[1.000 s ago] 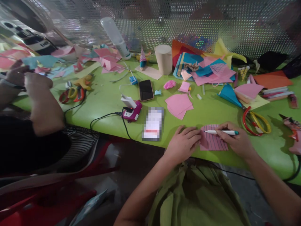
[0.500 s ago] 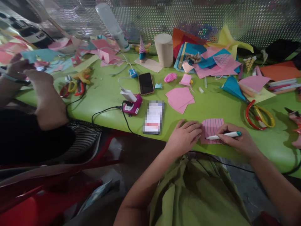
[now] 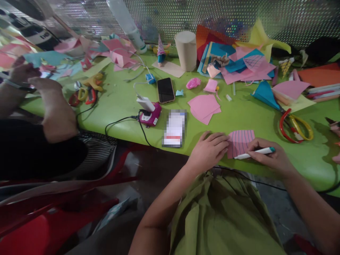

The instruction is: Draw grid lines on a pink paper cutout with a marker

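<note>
A small pink paper [image 3: 240,141] with several dark stripes lies near the front edge of the green table. My right hand [image 3: 269,156] is closed around a white marker [image 3: 259,151] with a green end, its tip at the paper's lower edge. Flat on the table, my left hand [image 3: 209,148] has its fingers stretched out, the fingertips at the paper's left edge. Beyond the hands rest some plain pink paper pieces [image 3: 204,108]. Red and yellow-handled scissors [image 3: 294,127] lie to the right.
Left of my hands are a lit phone [image 3: 174,128], a purple power adapter [image 3: 150,115] and a dark phone [image 3: 165,90]. A paper cup-like cylinder [image 3: 186,51] and coloured sheets [image 3: 247,67] stand at the back. Another person's hand [image 3: 22,72] is at far left.
The marker tip has moved down slightly to the striped paper's lower edge. My left hand stays beside the paper. The whole view has shifted a little.
</note>
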`<action>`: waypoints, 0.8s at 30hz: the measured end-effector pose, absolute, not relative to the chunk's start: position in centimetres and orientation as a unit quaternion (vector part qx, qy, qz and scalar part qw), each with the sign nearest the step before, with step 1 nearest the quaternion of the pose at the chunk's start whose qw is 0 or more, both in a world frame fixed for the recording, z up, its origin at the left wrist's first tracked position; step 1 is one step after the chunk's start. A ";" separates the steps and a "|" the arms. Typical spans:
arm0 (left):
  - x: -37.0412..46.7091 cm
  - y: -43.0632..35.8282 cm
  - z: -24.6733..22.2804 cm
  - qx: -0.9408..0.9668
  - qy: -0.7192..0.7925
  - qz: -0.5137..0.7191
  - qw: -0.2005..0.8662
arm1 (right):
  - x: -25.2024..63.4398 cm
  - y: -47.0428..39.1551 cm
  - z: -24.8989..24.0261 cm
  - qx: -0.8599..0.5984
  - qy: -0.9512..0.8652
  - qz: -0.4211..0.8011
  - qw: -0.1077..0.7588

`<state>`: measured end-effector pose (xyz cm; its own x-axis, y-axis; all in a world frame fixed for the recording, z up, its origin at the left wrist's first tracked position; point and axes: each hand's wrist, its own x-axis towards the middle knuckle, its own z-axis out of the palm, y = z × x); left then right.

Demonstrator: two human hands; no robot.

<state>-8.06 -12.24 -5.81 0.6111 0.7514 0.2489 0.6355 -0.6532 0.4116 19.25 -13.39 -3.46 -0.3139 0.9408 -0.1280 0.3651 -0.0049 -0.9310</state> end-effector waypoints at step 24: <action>-8.8 -13.4 -6.6 0.894 0.368 0.236 0.103 | 16.9 -10.9 -4.7 -0.596 -0.571 0.409 0.390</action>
<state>-8.80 -13.37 -6.62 0.6183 0.7056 0.3463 0.6085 -0.7085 0.3573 16.95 -10.87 -4.72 0.0145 0.9990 -0.0411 0.3610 -0.0436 -0.9315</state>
